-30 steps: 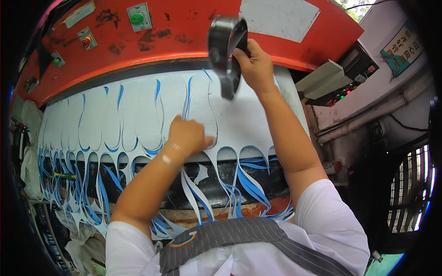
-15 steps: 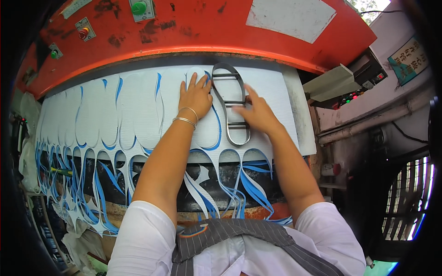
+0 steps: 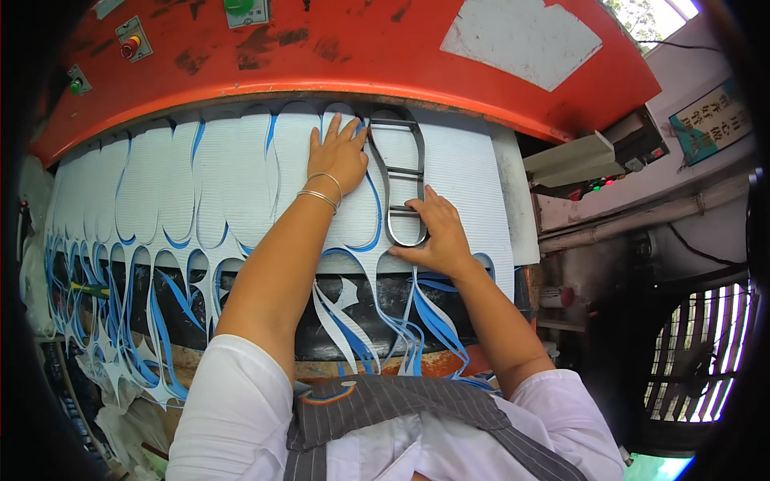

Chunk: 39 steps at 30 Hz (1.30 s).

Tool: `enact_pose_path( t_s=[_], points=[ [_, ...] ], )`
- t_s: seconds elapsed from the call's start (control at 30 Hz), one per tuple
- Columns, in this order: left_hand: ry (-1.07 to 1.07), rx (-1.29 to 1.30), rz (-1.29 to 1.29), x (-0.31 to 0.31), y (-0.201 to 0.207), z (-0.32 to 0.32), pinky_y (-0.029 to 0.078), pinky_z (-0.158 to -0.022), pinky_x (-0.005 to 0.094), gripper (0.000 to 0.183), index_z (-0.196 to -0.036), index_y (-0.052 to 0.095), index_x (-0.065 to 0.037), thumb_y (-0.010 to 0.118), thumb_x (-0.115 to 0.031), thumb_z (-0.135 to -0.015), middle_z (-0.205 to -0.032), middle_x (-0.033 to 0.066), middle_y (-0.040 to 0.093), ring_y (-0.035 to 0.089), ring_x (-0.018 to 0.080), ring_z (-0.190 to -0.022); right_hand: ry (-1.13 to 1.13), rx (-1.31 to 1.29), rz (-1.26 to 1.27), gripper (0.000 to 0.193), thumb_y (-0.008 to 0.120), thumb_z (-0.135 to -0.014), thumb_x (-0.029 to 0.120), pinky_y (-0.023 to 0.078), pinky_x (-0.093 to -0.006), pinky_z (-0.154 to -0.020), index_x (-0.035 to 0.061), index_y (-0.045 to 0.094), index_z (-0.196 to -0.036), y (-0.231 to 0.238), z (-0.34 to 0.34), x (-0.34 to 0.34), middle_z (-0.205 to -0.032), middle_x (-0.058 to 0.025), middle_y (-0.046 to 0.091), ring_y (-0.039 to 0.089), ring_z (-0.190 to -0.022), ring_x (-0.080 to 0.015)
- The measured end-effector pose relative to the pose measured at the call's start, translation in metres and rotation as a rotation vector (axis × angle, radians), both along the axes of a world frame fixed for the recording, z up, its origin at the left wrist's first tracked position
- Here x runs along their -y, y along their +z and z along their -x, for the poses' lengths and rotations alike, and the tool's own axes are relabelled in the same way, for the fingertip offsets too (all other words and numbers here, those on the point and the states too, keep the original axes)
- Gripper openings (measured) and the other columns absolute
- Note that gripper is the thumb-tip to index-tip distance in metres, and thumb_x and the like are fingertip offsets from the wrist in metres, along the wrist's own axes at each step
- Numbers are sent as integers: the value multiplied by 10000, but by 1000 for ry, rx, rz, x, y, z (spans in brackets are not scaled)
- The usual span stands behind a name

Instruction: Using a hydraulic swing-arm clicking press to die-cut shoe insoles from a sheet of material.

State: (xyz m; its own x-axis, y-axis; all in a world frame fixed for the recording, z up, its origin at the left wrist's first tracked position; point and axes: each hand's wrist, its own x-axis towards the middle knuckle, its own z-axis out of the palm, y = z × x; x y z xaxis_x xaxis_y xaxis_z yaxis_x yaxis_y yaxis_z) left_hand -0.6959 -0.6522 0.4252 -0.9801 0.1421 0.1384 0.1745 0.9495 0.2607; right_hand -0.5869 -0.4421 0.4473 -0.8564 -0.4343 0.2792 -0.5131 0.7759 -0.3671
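Observation:
A sole-shaped metal cutting die [image 3: 405,171] with crossbars stands upright on its edge on a white ribbed sheet [image 3: 469,176]. My right hand [image 3: 441,232] is closed round its rounded near end, thumb at the near edge and fingers along the right side. Flat on the sheet, just left of the die's far end, lies my left hand [image 3: 337,160], fingers spread, two thin bangles on its wrist. Left of the die, sole-shaped outlines are cut in a row through the sheet, with blue showing along their edges.
An orange-red machine beam [image 3: 337,72] spans the far side, bearing a red button [image 3: 130,46] and green ones. White and blue scrap strips [image 3: 345,325] hang over the dark near edge. At right are a control box with lit buttons [image 3: 597,184] and a pipe [image 3: 618,222].
My right hand has come down from beside the die's middle and taken hold of its near end. The left hand stays spread on the sheet. The whole view has shifted slightly.

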Motion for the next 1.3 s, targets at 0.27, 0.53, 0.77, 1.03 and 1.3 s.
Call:
enact_pose_path(
  t_s=[0.27, 0.53, 0.77, 1.03, 1.3],
  points=[
    [-199, 111, -139, 41, 5, -6, 253, -1106, 505, 480, -1349, 514, -118, 490, -251, -888, -1420, 116, 452, 373, 312, -1335, 27, 9, -47, 883, 814, -610, 510, 285, -494, -1088, 57, 486, -1293, 4, -1, 14, -1359, -339, 418, 364, -1327, -436],
    [387, -666, -1139, 293, 86, -79, 521, -774, 278, 211, -1103, 657, -35, 599, -116, -917, -962, 73, 686, 653, 147, -855, 97, -170, 172, 674, 758, -750, 404, 465, -427, -843, 11, 531, -1248, 113, -9, 67, -1086, -192, 623, 592, -1002, -354],
    [725, -955, -372, 526, 121, -82, 267, -1126, 363, 627, -1444, 309, 17, 500, -133, -867, -1472, 250, 349, 344, 345, -1373, 70, -304, 463, 371, 683, -829, 284, 503, -471, -590, 82, 470, -1055, 198, 31, 221, -846, -129, 673, 651, -710, -364],
    [439, -443, -501, 420, 136, -196, 424, -976, 328, 362, -1307, 545, -28, 478, -150, -973, -1280, 145, 593, 577, 237, -1147, 141, 7, 245, 310, 682, -830, 315, 485, -475, -613, 74, 527, -950, 156, -38, 172, -757, -143, 655, 642, -712, -367],
    [-401, -155, -502, 96, 114, -294, 514, -671, 402, 122, -815, 699, -43, 626, -140, -830, -809, 158, 670, 634, 326, -715, 363, 525, -416, 582, 537, -852, 615, 488, -467, -691, 50, 646, -941, 110, -130, 90, -819, -189, 671, 639, -764, -401]
  ],
)
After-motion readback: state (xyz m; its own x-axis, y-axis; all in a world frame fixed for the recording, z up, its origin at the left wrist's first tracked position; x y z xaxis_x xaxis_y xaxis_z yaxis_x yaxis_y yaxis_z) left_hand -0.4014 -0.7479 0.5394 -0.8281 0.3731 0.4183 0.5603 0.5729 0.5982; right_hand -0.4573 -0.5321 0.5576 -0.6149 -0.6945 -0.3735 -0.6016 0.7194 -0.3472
